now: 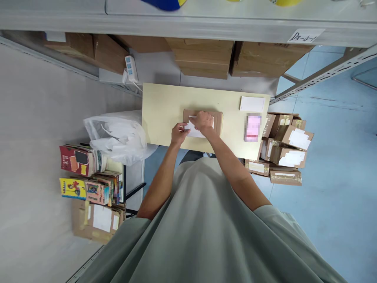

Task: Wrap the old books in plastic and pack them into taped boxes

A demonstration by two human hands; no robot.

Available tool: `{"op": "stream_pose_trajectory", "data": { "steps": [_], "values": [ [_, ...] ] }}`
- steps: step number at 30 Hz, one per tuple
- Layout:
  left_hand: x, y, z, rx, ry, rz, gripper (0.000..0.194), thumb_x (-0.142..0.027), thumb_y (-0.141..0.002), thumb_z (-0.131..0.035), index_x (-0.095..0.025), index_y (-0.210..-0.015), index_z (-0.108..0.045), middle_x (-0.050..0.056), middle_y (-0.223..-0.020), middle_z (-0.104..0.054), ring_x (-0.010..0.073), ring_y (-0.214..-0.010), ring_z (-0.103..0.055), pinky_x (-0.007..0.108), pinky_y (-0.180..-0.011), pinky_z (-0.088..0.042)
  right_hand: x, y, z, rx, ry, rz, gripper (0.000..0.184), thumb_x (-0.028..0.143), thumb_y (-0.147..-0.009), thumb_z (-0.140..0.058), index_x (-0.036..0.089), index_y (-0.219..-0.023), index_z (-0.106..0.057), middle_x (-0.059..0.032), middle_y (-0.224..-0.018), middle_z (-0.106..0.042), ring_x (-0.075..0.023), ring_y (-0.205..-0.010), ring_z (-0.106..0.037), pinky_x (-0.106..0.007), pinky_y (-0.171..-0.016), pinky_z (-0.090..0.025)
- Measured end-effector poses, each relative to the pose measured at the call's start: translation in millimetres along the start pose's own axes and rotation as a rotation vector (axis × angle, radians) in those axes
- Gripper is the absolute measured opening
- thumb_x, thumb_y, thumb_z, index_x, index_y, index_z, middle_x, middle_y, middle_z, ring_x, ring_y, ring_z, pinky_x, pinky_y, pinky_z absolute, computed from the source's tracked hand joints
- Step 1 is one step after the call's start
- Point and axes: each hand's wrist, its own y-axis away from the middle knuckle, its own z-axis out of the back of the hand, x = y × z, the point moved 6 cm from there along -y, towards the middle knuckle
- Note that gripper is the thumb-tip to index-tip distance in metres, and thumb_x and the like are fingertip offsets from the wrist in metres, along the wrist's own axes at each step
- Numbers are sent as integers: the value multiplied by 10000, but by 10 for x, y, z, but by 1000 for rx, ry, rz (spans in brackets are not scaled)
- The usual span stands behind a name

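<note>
White label (196, 132) apparently being smoothed onto cardboard box (218, 122) at table (165, 114) middle. Label's left edge is touched by left hand (178, 134); right hand (203, 121) is laid over it, fingers curled. Whether either grips cannot be told. Even pressure seemingly needed next.

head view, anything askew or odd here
The cardboard boxes piled right of the table look askew, their edges pointing different ways. The pink rectangle on the table is pixelated, so unreadable. Nothing odd shows on the carton under the right hand.
</note>
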Motion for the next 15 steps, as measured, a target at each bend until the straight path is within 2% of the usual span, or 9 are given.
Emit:
{"op": "stream_pose_trajectory", "data": {
  "steps": [3,6,8,12,15],
  "values": [
    [15,-34,17,-1,3,29,374,-223,-669,-883,-239,-1032,-797,-18,-783,-618,185,-753,-629,312,-745,-550,30,-9,-11,5,27,26,295,437,-1028,-758,158,-1047,-852,-152,-910,-850,-339,-1065,-827,-466,-996,-641],
    [45,-76,25,15,31,57,408,-253,-619,-938,-234,-1000,-791,-28,-763,-607,174,-721,-623,321,-730,-564,-91,88,8,32,20,31,247,397,-1014,-788,159,-1034,-848,-159,-949,-848,-338,-1082,-814,-464,-1012,-637],
    [66,-111,19,39,76,68,426,-258,-597,-957,-232,-985,-784,-40,-746,-585,161,-703,-617,323,-728,-577,-289,220,66,-3,-4,6,255,412,-1038,-763,167,-1046,-836,-157,-1003,-850,-325,-1104,-803,-446,-1012,-630],
    [102,-169,-10,74,140,83,406,-231,-597,-963,-229,-938,-743,-60,-721,-531,158,-700,-611,340,-747,-589,-868,611,205,-167,-21,-123,267,489,-1051,-750,227,-1032,-798,-143,-1130,-851,-322,-1111,-795,-424,-977,-611],
    [127,-166,-29,50,126,79,418,-232,-624,-962,-229,-932,-680,-49,-771,-563,174,-744,-635,347,-783,-580,-1224,890,209,-247,-29,-188,280,519,-1049,-755,239,-1062,-761,-142,-1147,-846,-338,-1111,-792,-424,-957,-600]
  ]
}}
